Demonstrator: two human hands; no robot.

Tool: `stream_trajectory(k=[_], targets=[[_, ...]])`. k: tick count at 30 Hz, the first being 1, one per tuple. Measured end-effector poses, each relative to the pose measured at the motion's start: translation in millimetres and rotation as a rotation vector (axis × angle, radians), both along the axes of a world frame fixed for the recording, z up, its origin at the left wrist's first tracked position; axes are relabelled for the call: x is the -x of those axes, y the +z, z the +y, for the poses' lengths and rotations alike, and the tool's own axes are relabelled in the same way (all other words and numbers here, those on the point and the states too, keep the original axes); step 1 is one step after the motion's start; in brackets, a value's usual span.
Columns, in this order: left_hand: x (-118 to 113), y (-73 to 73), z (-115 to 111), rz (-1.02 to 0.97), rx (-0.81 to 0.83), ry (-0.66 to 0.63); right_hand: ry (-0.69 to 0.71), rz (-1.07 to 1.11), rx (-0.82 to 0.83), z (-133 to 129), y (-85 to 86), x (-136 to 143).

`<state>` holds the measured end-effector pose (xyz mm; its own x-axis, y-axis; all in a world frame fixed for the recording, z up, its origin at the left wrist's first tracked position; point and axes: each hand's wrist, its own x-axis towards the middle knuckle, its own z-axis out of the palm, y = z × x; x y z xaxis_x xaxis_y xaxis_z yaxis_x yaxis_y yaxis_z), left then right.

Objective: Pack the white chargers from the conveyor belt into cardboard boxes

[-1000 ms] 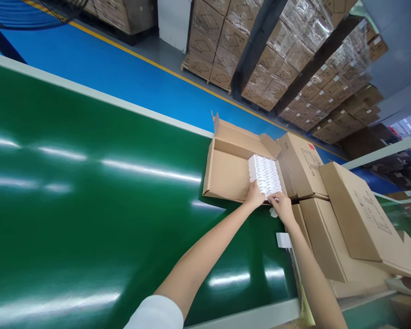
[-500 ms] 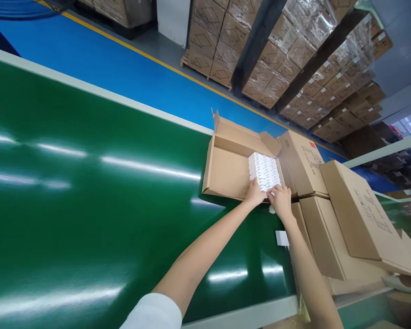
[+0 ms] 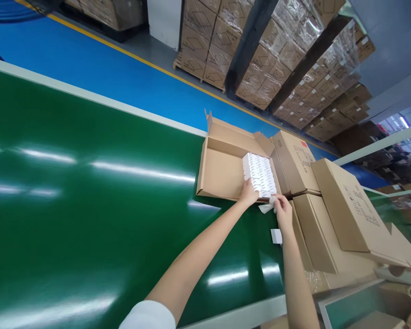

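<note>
An open cardboard box [image 3: 219, 173] stands on the green worktop, its lid flap folded back. A tight block of small white boxes [image 3: 260, 171] fills its right part. My left hand [image 3: 248, 193] has its fingers closed on the near left corner of this block; some fingertips are hidden. My right hand [image 3: 282, 211] pinches a whitish, crumpled strip [image 3: 266, 207] at the near edge of the cardboard box. The strip hangs over the edge towards the worktop; its material is unclear. Just below lies a single small white box [image 3: 276, 236], partly behind my right forearm.
Several closed cartons [image 3: 342, 205] are stacked close on the right. The green worktop [image 3: 89, 219] stretches away to the left, with a pale rail [image 3: 89, 93] along its far side. Beyond the blue floor [image 3: 123, 82] stand pallets of wrapped cartons [image 3: 205, 41].
My right hand has drawn back slightly from the white boxes, and the whitish strip now shows between its fingers. My left hand stays at the block's corner. The view has shifted a little.
</note>
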<state>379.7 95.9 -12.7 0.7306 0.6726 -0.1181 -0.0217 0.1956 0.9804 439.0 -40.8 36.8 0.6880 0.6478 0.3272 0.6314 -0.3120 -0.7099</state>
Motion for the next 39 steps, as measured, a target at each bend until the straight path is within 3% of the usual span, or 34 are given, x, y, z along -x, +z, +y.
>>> stream_trajectory(k=[4,8,11,15,22,26,30,35,37,39], targets=[[0.6,0.1,3.1,0.053,-0.041,-0.016,-0.186,0.531,-0.423,-63.2,-17.5,52.3],[0.4,-0.9,3.5,0.094,-0.087,-0.032,-0.141,0.736,-0.447,-124.6,-47.6,107.6],[-0.1,-1.2,2.6,0.113,-0.129,-0.049,-0.249,0.743,-0.439,-148.3,-69.0,129.2],[4.3,4.3,0.2,0.193,-0.202,-0.030,-0.380,0.742,-0.443,-151.7,-82.3,133.2],[19.4,17.6,-18.2,0.297,-0.441,0.007,-0.357,0.712,-0.488,-145.2,-83.2,126.1],[18.6,25.9,-19.6,0.296,-0.480,-0.013,-0.317,0.723,-0.482,-144.3,-79.0,125.4],[31.1,39.9,-16.2,0.171,-0.477,-0.015,-0.334,0.738,-0.516,-144.2,-74.2,124.9],[70.8,65.2,-24.9,-0.070,-0.343,0.020,-0.392,0.767,-0.558,-144.5,-73.4,127.2],[103.3,77.4,-38.8,-0.124,-0.252,0.073,-0.408,0.767,-0.555,-146.1,-74.6,127.5],[150.5,89.9,-59.8,-0.145,-0.099,0.121,-0.419,0.748,-0.531,-148.4,-75.4,127.2]])
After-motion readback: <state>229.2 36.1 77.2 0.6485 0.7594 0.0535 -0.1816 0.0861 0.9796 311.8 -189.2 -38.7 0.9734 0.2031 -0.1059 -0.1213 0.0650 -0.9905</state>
